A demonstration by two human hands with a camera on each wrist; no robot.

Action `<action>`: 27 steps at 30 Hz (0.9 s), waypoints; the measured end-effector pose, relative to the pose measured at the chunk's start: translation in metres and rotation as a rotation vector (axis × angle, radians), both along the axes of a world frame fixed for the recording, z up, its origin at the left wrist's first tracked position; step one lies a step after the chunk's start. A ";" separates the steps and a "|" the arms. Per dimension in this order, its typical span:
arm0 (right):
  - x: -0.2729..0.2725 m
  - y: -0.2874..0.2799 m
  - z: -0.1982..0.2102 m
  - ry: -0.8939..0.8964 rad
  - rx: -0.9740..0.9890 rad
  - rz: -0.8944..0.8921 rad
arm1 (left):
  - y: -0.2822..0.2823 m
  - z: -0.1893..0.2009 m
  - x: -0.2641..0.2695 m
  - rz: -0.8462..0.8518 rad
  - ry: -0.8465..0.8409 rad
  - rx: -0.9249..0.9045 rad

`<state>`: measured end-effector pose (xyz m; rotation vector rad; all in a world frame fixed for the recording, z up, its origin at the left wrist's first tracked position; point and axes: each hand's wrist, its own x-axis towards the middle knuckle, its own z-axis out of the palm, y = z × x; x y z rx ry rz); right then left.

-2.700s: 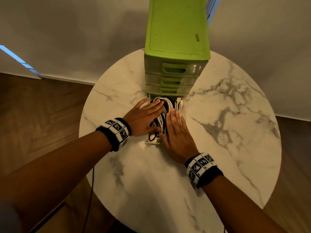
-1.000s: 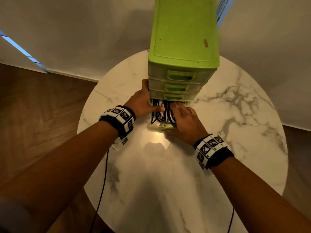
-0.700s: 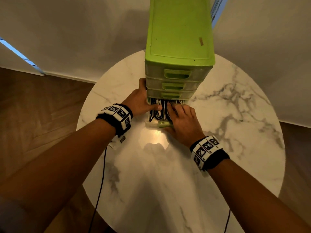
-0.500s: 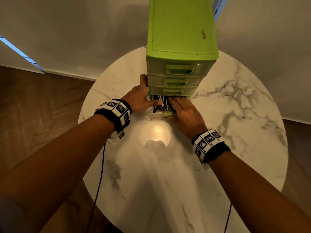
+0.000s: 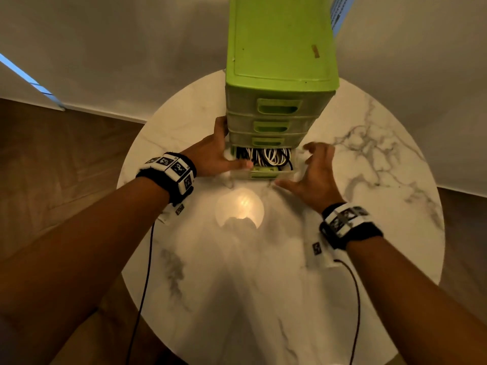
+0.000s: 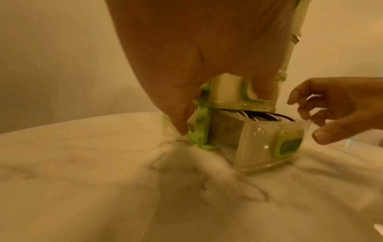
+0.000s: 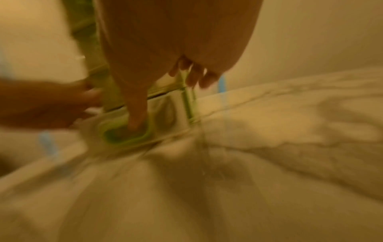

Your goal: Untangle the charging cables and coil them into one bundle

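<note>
Black and white charging cables lie coiled in the clear bottom drawer of a green drawer unit; the drawer stands partly out. My left hand rests against the unit's left side, with its thumb laid across the drawer's front left corner. My right hand hovers at the drawer's right front corner with fingers spread, holding nothing. The left wrist view shows the drawer, the cable loops and the right hand beside it. The right wrist view is blurred; there the right thumb is by the drawer's green handle.
The unit stands at the far middle of a round white marble table, close to a grey wall. Three upper drawers are closed. Thin black wires hang from both wristbands. Wooden floor lies around the table.
The drawer has slid further into the unit with the cables in it. My right hand has come off the cables and moved to the drawer's right corner, fingers spread. My left hand stays at the unit's side.
</note>
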<state>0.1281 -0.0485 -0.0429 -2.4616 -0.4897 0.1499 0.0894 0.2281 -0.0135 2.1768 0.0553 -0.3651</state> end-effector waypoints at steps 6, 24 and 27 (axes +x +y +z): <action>0.042 -0.002 0.014 0.368 0.036 0.143 | -0.002 -0.007 -0.007 0.074 -0.005 -0.030; 0.031 0.006 0.021 0.227 0.026 0.003 | -0.009 -0.004 -0.012 0.162 -0.099 0.242; 0.003 -0.020 0.021 0.388 0.103 -0.042 | -0.014 0.004 -0.031 0.154 -0.074 0.175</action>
